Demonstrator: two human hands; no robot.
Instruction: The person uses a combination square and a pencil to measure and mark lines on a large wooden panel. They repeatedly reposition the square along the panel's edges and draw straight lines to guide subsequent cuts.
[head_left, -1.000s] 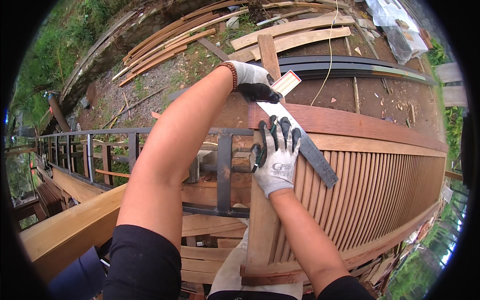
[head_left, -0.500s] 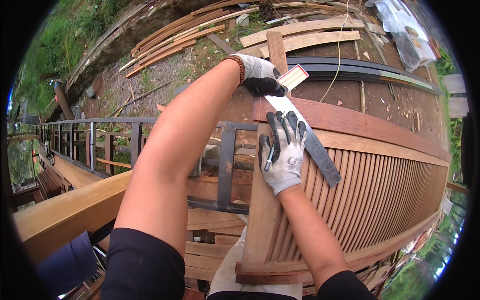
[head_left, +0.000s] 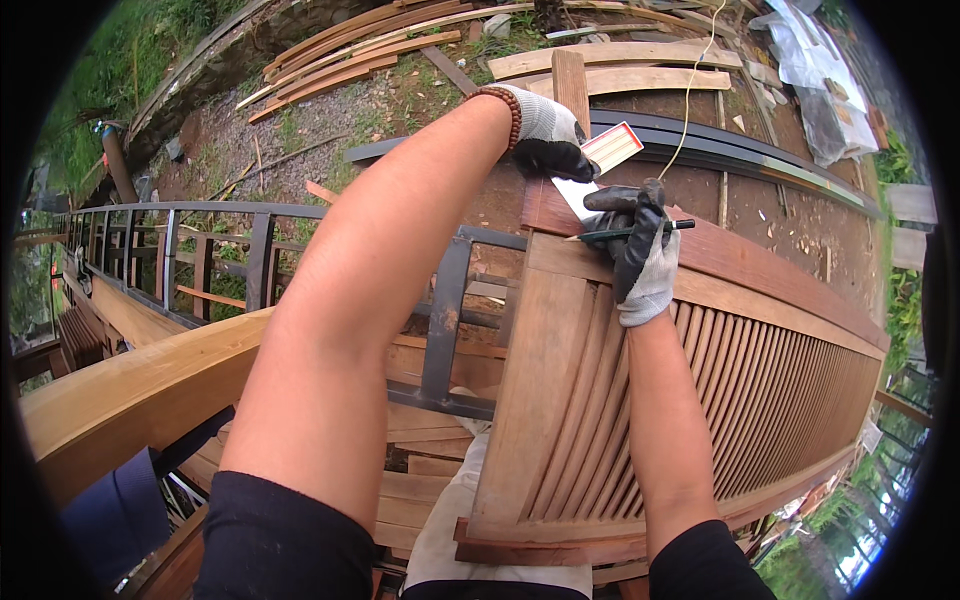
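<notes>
My left hand (head_left: pixel 552 140), in a grey and black work glove, is closed on a metal square at the panel's far left corner. The square's red-bordered stock (head_left: pixel 612 148) sticks out past the fingers. Part of its shiny blade (head_left: pixel 574 196) shows; the rest is hidden by my right hand (head_left: pixel 645 250). That gloved hand is closed on a dark green pencil (head_left: pixel 682 225), its tip pointing left over the panel's top rail. Beneath both hands lies a slatted wooden panel (head_left: pixel 530 390) with a reddish-brown strip (head_left: pixel 790 265) along its far edge.
A black metal frame (head_left: pixel 447 320) runs off to the left beside a thick timber beam (head_left: pixel 150 390). Long boards (head_left: pixel 620 62) and dark metal lengths (head_left: pixel 740 155) lie on the ground beyond. A yellow cord (head_left: pixel 690 105) hangs down past them. Plastic sheeting (head_left: pixel 815 85) lies far right.
My right hand has lifted off the blade, moved right and away from me, and turned the pencil crosswise. The blade no longer shows across the slats. My left hand keeps hold of the square.
</notes>
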